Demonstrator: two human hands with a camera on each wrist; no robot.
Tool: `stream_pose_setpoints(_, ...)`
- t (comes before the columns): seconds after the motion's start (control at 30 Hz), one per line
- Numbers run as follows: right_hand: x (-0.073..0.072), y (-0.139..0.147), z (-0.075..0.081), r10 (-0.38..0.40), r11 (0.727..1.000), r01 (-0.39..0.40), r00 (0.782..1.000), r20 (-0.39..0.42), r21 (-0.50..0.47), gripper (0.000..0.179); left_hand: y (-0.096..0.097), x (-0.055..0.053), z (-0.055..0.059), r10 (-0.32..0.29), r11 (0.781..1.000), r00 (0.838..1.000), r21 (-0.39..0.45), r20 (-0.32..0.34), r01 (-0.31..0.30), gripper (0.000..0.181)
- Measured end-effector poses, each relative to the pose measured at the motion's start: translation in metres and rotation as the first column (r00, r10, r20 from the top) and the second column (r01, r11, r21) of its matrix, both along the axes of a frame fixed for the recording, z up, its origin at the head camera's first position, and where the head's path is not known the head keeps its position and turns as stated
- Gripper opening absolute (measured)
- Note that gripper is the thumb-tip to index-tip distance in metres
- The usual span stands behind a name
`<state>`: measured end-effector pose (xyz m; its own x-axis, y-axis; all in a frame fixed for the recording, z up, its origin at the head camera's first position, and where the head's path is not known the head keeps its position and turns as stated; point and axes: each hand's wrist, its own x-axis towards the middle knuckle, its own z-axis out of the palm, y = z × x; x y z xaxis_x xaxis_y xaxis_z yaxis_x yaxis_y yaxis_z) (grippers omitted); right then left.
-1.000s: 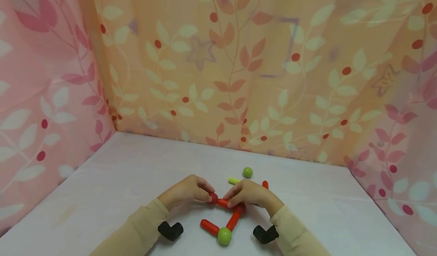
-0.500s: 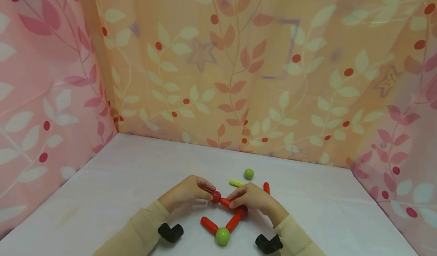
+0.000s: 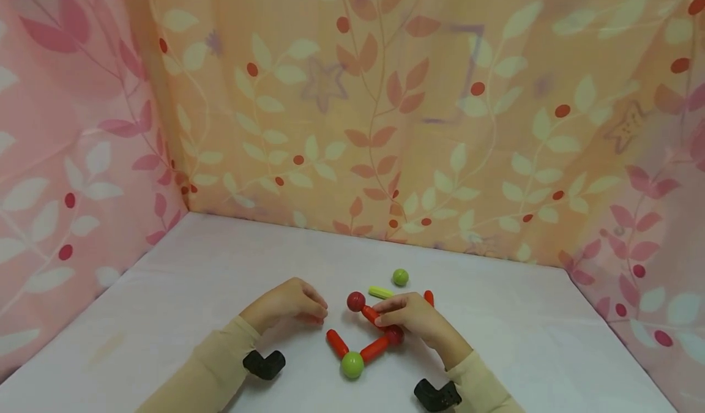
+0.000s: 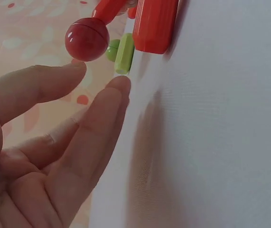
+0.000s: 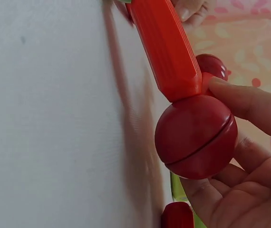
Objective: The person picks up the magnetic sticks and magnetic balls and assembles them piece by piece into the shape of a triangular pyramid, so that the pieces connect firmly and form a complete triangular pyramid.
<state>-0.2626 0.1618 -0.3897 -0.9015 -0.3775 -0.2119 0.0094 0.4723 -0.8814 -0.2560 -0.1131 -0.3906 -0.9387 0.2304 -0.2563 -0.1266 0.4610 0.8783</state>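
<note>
A linked chain of red rods and balls lies in front of me. My right hand pinches one of its red rods, between a far red ball and a nearer red ball. From the nearer ball another red rod leads to a green ball, and a third red rod sticks out from that. My left hand is off to the left, holding nothing, thumb and fingers apart. In the left wrist view its fingertips are just short of the far red ball.
Behind the right hand lie a loose green ball, a yellow-green rod and a red rod. A white-covered table spans the space, with patterned curtains around it. Both wrists wear black camera mounts.
My left hand has let go of the far red ball and moved left. The chain has turned, its far ball swinging away from me and the green-ball end shifting left.
</note>
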Motion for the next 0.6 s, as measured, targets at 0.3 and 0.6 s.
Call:
stream_pose_setpoints(0.3,0.0002,0.0024,-0.0050,-0.043,0.999,0.043,0.999,0.032,-0.012,0.030,0.0030,0.0038,-0.0063,-0.103,0.991,0.992,0.088,0.066,0.097,0.011)
stream_pose_setpoints(0.6,-0.0011,-0.0025,-0.0047,-0.056,0.998,0.056,0.998,0.024,0.013,0.028,0.0056,0.0052,-0.0074,-0.090,0.995,0.994,0.038,0.069,0.087,0.008)
